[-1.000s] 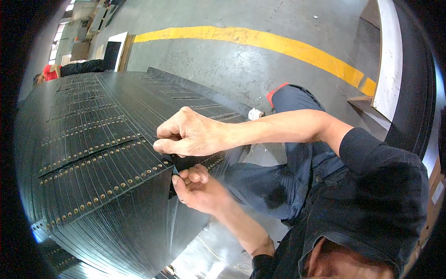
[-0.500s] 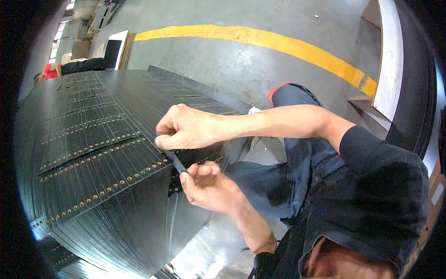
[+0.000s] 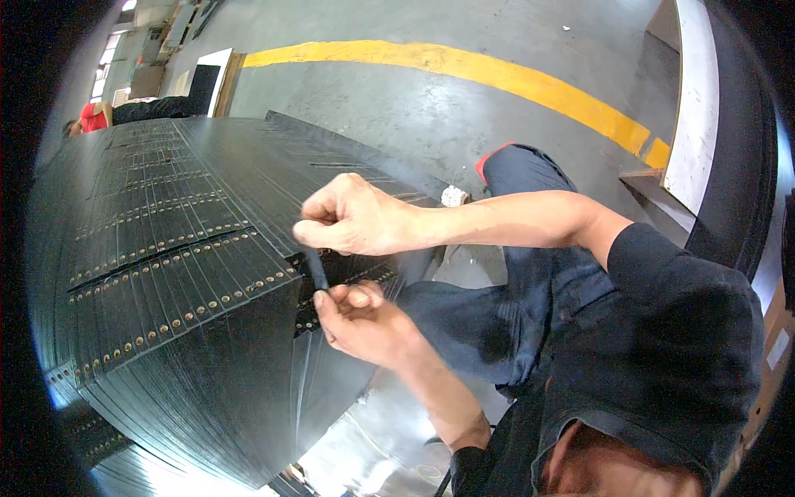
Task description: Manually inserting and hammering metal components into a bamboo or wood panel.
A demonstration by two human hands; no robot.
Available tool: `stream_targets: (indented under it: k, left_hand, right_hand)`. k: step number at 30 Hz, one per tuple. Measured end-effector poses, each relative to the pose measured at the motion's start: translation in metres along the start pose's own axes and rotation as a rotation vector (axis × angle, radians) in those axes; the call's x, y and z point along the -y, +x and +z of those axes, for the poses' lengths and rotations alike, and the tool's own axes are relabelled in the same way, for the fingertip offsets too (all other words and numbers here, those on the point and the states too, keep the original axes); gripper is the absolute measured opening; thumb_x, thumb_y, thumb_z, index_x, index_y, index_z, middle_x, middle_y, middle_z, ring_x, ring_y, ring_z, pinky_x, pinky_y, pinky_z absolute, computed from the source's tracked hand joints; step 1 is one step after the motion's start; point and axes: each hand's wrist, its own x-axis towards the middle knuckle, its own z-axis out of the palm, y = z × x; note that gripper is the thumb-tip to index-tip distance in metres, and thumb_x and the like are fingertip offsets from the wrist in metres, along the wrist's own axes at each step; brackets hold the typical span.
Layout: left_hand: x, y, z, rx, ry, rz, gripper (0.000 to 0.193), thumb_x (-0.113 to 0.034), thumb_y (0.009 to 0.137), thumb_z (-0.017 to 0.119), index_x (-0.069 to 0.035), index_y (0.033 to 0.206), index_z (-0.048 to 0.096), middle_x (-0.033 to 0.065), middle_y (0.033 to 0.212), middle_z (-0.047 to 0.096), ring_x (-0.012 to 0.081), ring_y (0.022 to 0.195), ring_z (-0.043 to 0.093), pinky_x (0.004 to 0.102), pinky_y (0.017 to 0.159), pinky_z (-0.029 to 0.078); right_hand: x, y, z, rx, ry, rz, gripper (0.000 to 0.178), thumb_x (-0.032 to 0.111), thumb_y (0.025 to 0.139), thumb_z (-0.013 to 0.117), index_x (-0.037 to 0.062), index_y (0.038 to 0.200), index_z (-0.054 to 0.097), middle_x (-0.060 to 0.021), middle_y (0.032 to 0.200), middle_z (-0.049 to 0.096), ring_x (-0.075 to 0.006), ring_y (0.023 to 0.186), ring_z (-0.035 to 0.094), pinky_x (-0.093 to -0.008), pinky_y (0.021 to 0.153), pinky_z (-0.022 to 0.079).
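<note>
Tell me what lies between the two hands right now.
In the head view, a short, narrow dark strip spans that gap.

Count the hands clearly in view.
2: right hand, by the black stack; left hand, lower in the picture. A dark strip runs between them. The distant person's hands may be hidden.

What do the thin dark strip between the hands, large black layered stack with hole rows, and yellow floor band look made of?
Thin dark strip: perhaps plastic, rubber or tape, mostly dull; blur leaves it open.
Large black layered stack: possibly laminated board, satin; soft sheen runs along its thin edges, and its small round holes look tan.
Yellow floor band: probably paint, matte; flat, scuffed.
</note>
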Motion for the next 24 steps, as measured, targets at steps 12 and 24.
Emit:
stream_targets:
  k: [12, 24]
  left_hand:
    - [0.015, 0.008, 0.005, -0.041, -0.075, -0.108, 0.029, -0.019, 0.092, 0.056, -0.006, 0.067, 0.05, 0.0016, 0.052, 0.044, 0.0118, 0.044, 0.037, 0.0254, 0.047, 0.032]
    - [0.034, 0.01, 0.0, -0.034, -0.067, -0.14, 0.028, -0.018, 0.091, 0.057, -0.006, 0.067, 0.05, 0.0018, 0.052, 0.045, 0.0121, 0.043, 0.039, 0.024, 0.045, 0.034]
  right_hand:
    - [-0.017, -0.004, -0.004, -0.108, -0.056, -0.009, 0.04, 0.018, 0.085, 0.06, -0.0024, 0.056, 0.041, -0.0015, 0.048, 0.033, -0.0064, 0.048, 0.032, -0.0302, 0.043, 0.029]
    - [-0.033, -0.012, -0.014, -0.112, -0.076, 0.109, 0.041, 0.021, 0.085, 0.061, -0.0016, 0.056, 0.041, -0.0011, 0.048, 0.033, -0.0067, 0.049, 0.033, -0.0317, 0.044, 0.029]
